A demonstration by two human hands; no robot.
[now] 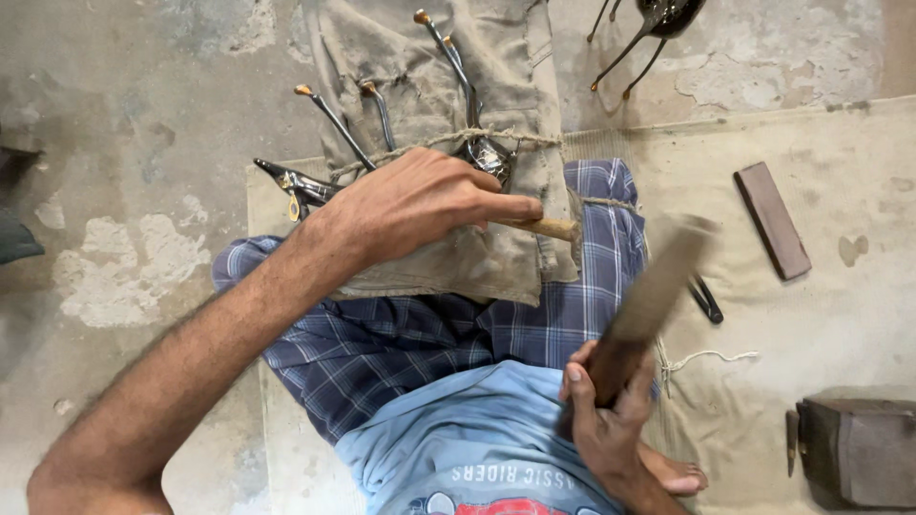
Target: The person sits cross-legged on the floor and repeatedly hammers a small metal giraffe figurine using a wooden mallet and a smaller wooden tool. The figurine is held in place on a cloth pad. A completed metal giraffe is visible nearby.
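Wood shows in both hands. Nearest the body, the right hand point(611, 420) is closed tight around the lower end of a dark wooden bat point(649, 305), which is tilted up and away and blurred at its far end. Beyond and across from it, the left hand point(420, 205) is pressed down on a khaki cloth point(458, 257) draped over the lap, with the fingers curled over a pale wooden peg point(551, 228) whose tip sticks out just past the fingertips. A blue checked wrap point(410, 343) is seen under the cloth. Just beyond the left hand, a twine cord point(448, 140) is tied across the cloth, and several bright metal scissors point(482, 148) with brass-tipped handles are tucked beneath it, fanned away from the knuckles. Off to the outer side of the right hand, small black shears point(706, 300) are laid on a beige mat point(840, 315), with a reddish sharpening stone point(773, 219) further out and a dark block point(859, 453) near the mat's edge. Farthest off, dark metal tools point(649, 29) are left on the concrete floor point(143, 143).
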